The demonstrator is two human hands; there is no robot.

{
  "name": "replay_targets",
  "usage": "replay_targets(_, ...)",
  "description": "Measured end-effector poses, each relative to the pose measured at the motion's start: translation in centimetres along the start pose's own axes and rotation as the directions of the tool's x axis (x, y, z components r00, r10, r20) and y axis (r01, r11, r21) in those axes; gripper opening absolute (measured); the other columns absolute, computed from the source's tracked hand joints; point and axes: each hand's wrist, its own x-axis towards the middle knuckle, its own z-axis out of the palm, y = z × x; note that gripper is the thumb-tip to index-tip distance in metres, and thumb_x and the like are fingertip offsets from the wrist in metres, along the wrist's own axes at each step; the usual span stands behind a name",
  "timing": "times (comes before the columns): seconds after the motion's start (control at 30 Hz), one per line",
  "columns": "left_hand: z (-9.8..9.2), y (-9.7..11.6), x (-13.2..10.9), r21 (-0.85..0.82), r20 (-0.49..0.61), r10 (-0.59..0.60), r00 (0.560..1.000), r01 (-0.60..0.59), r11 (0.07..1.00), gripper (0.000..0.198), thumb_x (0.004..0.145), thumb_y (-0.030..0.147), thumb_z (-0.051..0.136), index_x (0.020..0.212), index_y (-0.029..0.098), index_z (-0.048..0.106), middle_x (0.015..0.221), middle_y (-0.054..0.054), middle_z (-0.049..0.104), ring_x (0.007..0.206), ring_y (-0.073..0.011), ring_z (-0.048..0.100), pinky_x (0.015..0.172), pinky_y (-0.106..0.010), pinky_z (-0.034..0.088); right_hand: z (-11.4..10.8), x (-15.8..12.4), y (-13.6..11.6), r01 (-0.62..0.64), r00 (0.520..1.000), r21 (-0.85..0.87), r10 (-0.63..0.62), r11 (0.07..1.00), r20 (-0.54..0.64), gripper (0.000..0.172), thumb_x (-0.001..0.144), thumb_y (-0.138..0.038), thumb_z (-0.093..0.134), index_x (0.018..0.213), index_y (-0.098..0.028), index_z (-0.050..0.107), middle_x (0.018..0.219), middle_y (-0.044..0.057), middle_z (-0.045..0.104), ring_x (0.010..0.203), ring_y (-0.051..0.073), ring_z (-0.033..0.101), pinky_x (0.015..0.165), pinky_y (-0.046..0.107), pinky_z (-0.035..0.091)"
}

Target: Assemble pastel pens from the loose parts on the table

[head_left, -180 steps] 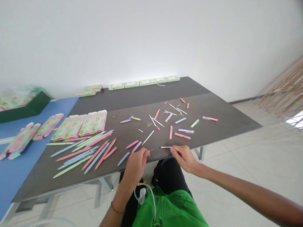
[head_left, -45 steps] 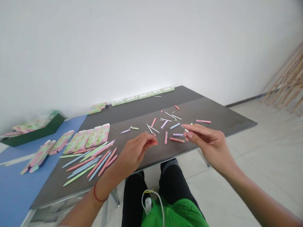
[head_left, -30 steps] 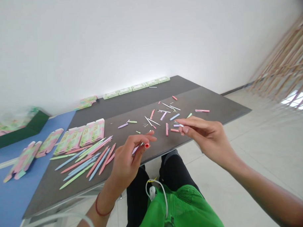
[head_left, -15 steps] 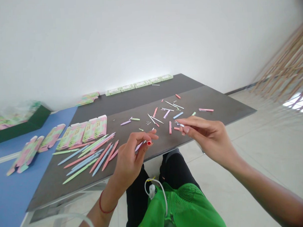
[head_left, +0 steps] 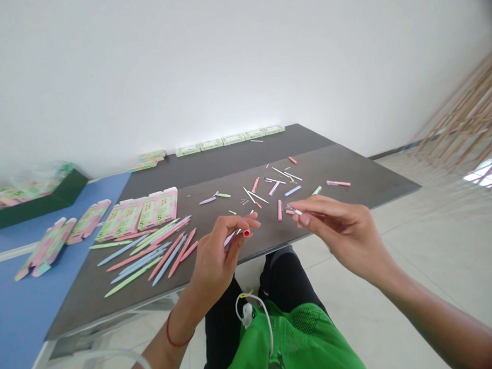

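Observation:
My left hand (head_left: 218, 250) is closed on a pink pen barrel (head_left: 246, 233), whose round hollow end points toward me. The rest of the barrel is hidden by the fingers. Pinched between the thumb and fingers of my right hand (head_left: 340, 221) is a small white and clear pen part (head_left: 293, 210); its exact kind is too small to tell. Both hands are above the front edge of the dark table, apart from each other. Between them, on the tabletop, lies a pink barrel piece (head_left: 280, 211). Thin white refills (head_left: 259, 197) and a blue barrel piece (head_left: 292, 191) lie just beyond.
Several whole pens (head_left: 147, 255) are heaped left of my hands, beside upright-printed pastel boxes (head_left: 138, 212). A row of flat boxes (head_left: 212, 145) lines the wall. A dark green bin (head_left: 40, 205) with packaging stands on the blue surface (head_left: 16, 305).
The view has shifted slightly, so the table appears a little lower and further right. Both hands keep their hold and nearly the same pose.

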Motion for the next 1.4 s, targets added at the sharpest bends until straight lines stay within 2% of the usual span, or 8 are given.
replay_targets(0.33,0.0,-0.5,-0.4,0.010,0.020,-0.019,1.000,0.018,1.000,0.006,0.106,0.027,0.056,0.111,0.024,0.054,0.121,-0.010,0.076,0.127,-0.0253,0.069,0.103,-0.041,0.060,0.3,0.1,-0.3,0.001,1.000,-0.041,-0.001,0.999,0.008,0.024,0.097,-0.026,0.068,0.117,-0.032,0.081,0.096,0.005,0.075,0.084,0.019,0.066,0.069,0.032,0.054)
replay_targets(0.63,-0.2,-0.8,-0.5,0.018,0.004,-0.033,0.999,0.033,0.999,0.006,0.106,0.026,0.057,0.110,0.024,0.054,0.119,-0.009,0.077,0.125,-0.0236,0.070,0.103,-0.039,0.059,0.9,-0.2,-1.5,0.074,0.997,-0.098,-0.072,0.992,0.021,0.030,0.098,-0.019,0.066,0.119,-0.036,0.080,0.105,0.004,0.077,0.091,0.020,0.068,0.073,0.033,0.054)
replay_targets(0.73,-0.4,-0.8,-0.4,0.098,0.012,0.005,1.000,-0.006,0.995,0.005,0.106,0.024,0.057,0.110,0.024,0.055,0.117,-0.007,0.078,0.120,-0.0213,0.072,0.100,-0.035,0.059,0.9,-0.2,-1.4,0.113,0.993,-0.132,-0.109,0.985,0.037,0.033,0.099,-0.017,0.063,0.121,-0.036,0.079,0.105,0.004,0.077,0.092,0.020,0.069,0.074,0.034,0.055)
replay_targets(0.8,-0.5,-0.6,-0.3,0.215,0.010,0.054,0.999,-0.055,0.975,0.005,0.105,0.024,0.059,0.109,0.024,0.059,0.112,-0.004,0.079,0.110,-0.0187,0.075,0.094,-0.031,0.060,1.0,-0.2,-1.3,0.170,0.984,-0.195,-0.157,0.966,0.082,0.037,0.099,-0.014,0.059,0.125,-0.035,0.077,0.105,0.005,0.076,0.092,0.020,0.069,0.075,0.034,0.056)
replay_targets(0.9,-0.7,0.1,-0.2,0.406,-0.010,0.146,0.989,-0.129,0.905,0.006,0.102,0.024,0.064,0.108,0.024,0.066,0.101,-0.001,0.080,0.092,-0.0159,0.076,0.086,-0.028,0.059,1.1,-0.2,-1.0,0.256,0.961,-0.289,-0.211,0.922,0.176,0.045,0.098,-0.009,0.053,0.130,-0.031,0.074,0.107,0.006,0.074,0.091,0.020,0.069,0.074,0.033,0.057)
replay_targets(0.97,-0.8,0.6,-0.2,0.470,-0.017,0.201,0.979,-0.169,0.866,0.008,0.101,0.023,0.067,0.108,0.024,0.068,0.098,0.000,0.080,0.088,-0.0151,0.075,0.085,-0.027,0.059,1.3,-0.2,-0.8,0.277,0.951,-0.308,-0.215,0.910,0.221,0.048,0.097,-0.006,0.050,0.131,-0.029,0.073,0.107,0.007,0.074,0.090,0.019,0.068,0.073,0.032,0.056)
replay_targets(1.23,-1.0,1.4,-0.3,0.476,0.016,0.252,0.968,-0.229,0.849,0.007,0.099,0.021,0.069,0.106,0.022,0.070,0.100,0.000,0.080,0.088,-0.0139,0.073,0.083,-0.025,0.055,2.1,0.1,-0.3,0.280,0.937,-0.294,-0.195,0.914,0.289,0.048,0.096,-0.001,0.047,0.126,-0.024,0.076,0.099,0.007,0.072,0.084,0.017,0.064,0.065,0.028,0.051)
replay_targets(1.4,-1.2,1.0,-0.3,0.486,0.031,0.254,0.967,-0.237,0.841,0.006,0.100,0.020,0.068,0.105,0.021,0.070,0.099,0.001,0.079,0.088,-0.0132,0.072,0.083,-0.025,0.053,2.1,0.3,-0.1,0.304,0.934,-0.289,-0.224,0.908,0.280,0.047,0.094,0.001,0.049,0.124,-0.023,0.076,0.099,0.006,0.072,0.083,0.016,0.065,0.071,0.030,0.051)
